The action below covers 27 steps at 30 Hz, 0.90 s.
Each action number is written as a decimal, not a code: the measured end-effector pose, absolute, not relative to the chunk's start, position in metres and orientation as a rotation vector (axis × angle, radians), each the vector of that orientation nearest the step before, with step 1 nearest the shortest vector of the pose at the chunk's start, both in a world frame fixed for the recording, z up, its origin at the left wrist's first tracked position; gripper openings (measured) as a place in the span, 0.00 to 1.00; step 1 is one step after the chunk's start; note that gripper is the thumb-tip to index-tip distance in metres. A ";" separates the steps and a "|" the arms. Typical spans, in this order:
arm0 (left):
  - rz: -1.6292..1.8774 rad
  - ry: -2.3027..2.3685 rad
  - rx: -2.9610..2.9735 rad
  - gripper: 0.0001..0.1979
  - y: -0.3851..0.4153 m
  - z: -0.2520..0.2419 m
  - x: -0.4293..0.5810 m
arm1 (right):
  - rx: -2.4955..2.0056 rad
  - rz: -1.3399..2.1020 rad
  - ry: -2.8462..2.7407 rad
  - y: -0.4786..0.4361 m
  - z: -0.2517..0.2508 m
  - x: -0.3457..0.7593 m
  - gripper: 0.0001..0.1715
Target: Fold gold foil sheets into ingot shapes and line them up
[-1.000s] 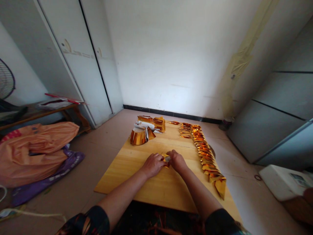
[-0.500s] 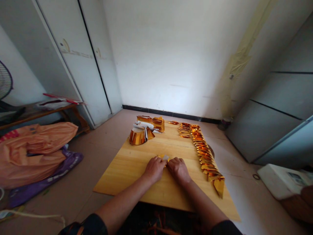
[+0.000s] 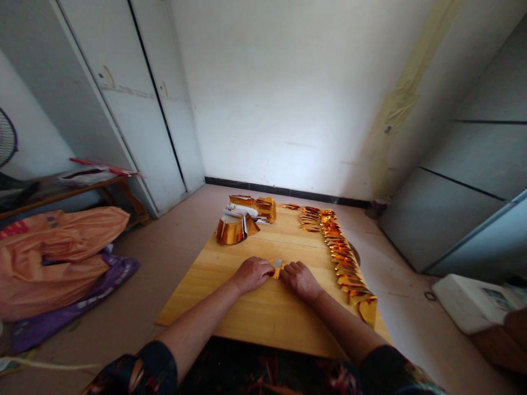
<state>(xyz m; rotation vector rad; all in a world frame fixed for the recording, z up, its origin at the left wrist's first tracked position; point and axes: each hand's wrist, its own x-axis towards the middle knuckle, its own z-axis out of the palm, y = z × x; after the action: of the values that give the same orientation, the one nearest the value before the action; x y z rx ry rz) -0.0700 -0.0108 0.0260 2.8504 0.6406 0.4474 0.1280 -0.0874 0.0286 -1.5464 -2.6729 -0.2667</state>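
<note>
A small piece of gold foil paper [image 3: 276,272] with a greyish-white patch lies at the middle of the wooden board, between my two hands. My left hand [image 3: 252,274] is closed, its fingers pinching the paper's left edge. On the other side, my right hand [image 3: 301,281] has its fingers bent down onto the right edge. A row of folded gold foil pieces [image 3: 343,258] runs along the board's right side. Flat and curled gold foil sheets [image 3: 231,230], with white paper among them, sit at the back left.
The wooden board [image 3: 197,296] stands low over a tiled floor. Orange and purple bags [image 3: 61,247] lie to the left, near a wooden bench. A white box [image 3: 469,304] is at the right. Grey cabinets [image 3: 164,109] and a wall close off the back.
My hands have drawn slightly apart, the left one shifting left, so more of the gold foil paper shows between them. The view has tilted a little.
</note>
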 end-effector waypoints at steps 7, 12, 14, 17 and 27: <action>0.529 0.648 2.946 0.08 -0.007 0.020 -0.068 | -1.523 -0.240 -2.754 -0.074 0.040 0.138 0.12; 0.536 0.638 3.071 0.09 -0.007 0.019 -0.066 | -1.421 -0.289 -2.852 -0.066 0.043 0.136 0.12; 0.537 0.656 3.107 0.10 -0.007 0.017 -0.065 | -1.397 -0.324 -2.855 -0.067 0.041 0.136 0.11; 0.520 0.697 3.105 0.10 -0.008 0.016 -0.064 | -1.396 -0.342 -2.815 -0.070 0.035 0.138 0.12; 0.548 0.659 2.912 0.08 -0.007 0.025 -0.070 | -1.332 -0.438 -2.740 -0.070 0.022 0.142 0.12</action>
<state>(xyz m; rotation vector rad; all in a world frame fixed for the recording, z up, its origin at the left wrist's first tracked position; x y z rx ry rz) -0.0704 -0.0067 0.0247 2.9125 0.6595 0.5477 0.1418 -0.0704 0.0220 -1.3318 -2.7398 -0.4383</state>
